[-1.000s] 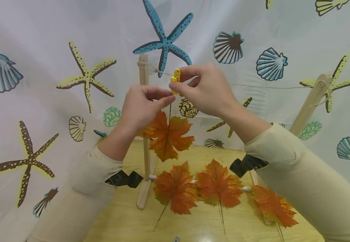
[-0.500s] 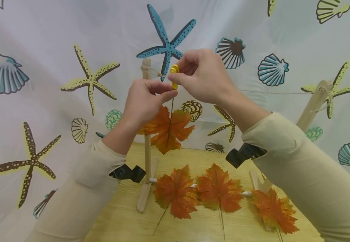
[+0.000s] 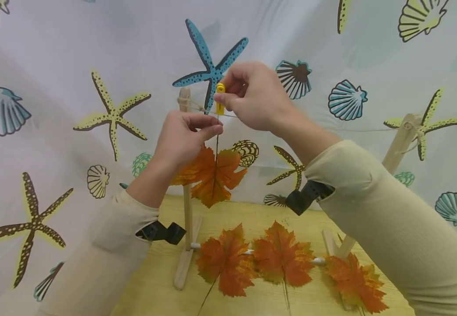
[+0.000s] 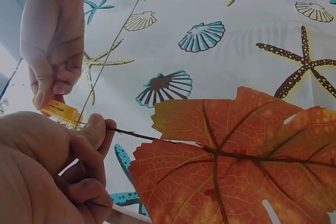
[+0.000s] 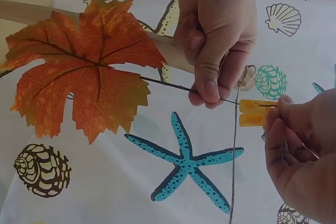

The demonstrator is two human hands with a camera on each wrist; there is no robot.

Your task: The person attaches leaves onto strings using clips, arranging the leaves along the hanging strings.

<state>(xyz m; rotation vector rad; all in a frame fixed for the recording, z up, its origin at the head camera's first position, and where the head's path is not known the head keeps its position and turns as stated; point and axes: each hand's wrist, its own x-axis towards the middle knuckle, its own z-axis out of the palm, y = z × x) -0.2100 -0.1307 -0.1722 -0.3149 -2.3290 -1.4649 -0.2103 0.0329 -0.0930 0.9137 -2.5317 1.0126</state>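
At the string, right hand pinching a yellow clothespin over the line, left hand pinching the thin stem of an orange maple leaf just beneath it — leaf dangling beside the left wooden post. Judging by this, first leaf nearly pegged, clip probably not yet released. Still lying on the wooden table below — three more leaves, none hung so far.

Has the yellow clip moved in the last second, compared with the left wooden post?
Yes. The yellow clip has shifted left toward the left wooden post and now sits at the string, pinched by the right hand.
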